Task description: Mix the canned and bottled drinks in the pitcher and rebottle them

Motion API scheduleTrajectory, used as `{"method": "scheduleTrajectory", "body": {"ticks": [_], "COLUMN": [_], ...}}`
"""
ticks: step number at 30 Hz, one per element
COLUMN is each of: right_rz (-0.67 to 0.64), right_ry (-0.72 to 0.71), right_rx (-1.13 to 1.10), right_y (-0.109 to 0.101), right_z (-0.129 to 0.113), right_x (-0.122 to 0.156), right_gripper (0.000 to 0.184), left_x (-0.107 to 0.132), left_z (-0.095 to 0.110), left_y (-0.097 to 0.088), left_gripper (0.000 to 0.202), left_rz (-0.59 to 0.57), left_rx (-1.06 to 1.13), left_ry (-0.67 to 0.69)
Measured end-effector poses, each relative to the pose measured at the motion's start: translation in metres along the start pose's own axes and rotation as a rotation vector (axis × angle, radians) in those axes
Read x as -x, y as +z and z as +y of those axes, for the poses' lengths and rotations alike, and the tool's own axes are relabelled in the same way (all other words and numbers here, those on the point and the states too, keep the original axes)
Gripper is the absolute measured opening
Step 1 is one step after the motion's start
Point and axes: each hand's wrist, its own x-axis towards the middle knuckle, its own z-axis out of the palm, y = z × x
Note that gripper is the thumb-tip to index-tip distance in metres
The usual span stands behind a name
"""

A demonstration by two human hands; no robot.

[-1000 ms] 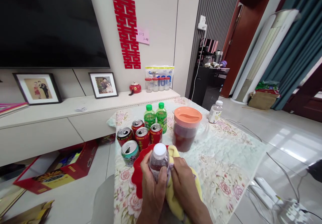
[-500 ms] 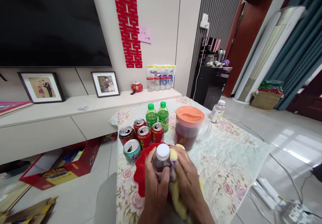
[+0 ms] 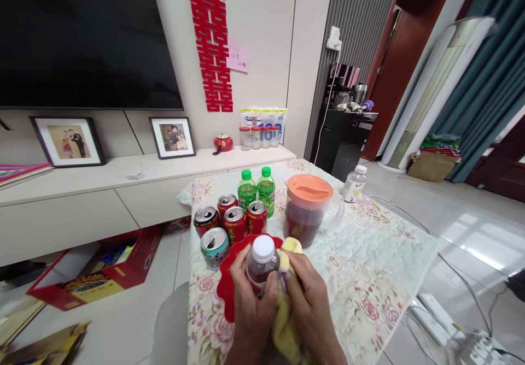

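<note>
Gripping the white-capped bottle [image 3: 261,268] at 5 o'clock from 5 cans [image 3: 235,225], the left hand [image 3: 256,311] curls its fingers around it. At the bottle's 3 o'clock, the right hand [image 3: 309,295] pinches a yellow cloth [image 3: 286,329] with its fingers.

Bright, even light falls around my right hand [image 3: 305,294], with faint, soft shadows on the bench [image 3: 348,310] beside it. Farther right, white glare streaks the glossy floor [image 3: 478,209]. Ahead of my left hand [image 3: 254,305], leftward, the screen [image 3: 82,37] reads almost black. Wide-angle stretch leans the white tower [image 3: 438,92] far right of my hands; the pink note [image 3: 237,59] ahead looks soft.
</note>
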Motion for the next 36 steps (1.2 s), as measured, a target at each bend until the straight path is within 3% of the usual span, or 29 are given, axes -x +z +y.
{"method": "scheduleTrajectory", "body": {"ticks": [5,8,13,17,21,24,29,36], "right_rz": [0.100,0.078,-0.055,-0.079,-0.066,-0.004,0.118,0.008], "right_ry": [-0.165,-0.097,0.033,0.045,0.026,-0.038,-0.251,-0.043], "right_rx": [-0.055,-0.047,0.008,0.060,0.053,0.014,0.000,0.014], "right_y": [0.002,0.008,0.008,0.010,0.006,-0.003,-0.004,0.008], "right_z": [-0.010,-0.003,0.012,0.021,0.015,0.001,-0.015,-0.002], "right_x": [0.000,-0.004,-0.011,-0.009,-0.005,-0.002,-0.002,-0.011], "right_gripper": [0.041,0.039,0.032,0.026,0.025,0.028,0.041,0.041], "left_x": [0.006,0.006,0.001,0.001,0.002,0.002,0.003,0.004], "left_z": [0.008,0.010,-0.005,-0.014,-0.011,-0.007,0.001,0.010], "left_y": [0.003,0.002,-0.002,-0.005,-0.004,-0.001,0.002,0.001], "left_gripper": [0.060,0.052,0.056,0.057,0.059,0.063,0.065,0.053], "left_rz": [-0.026,-0.002,-0.018,0.010,0.004,0.017,-0.076,-0.029], "left_rx": [0.099,0.117,0.060,0.022,0.011,-0.008,0.073,0.116], "left_ry": [-0.038,-0.063,0.056,0.088,0.110,0.082,-0.013,0.053]}}
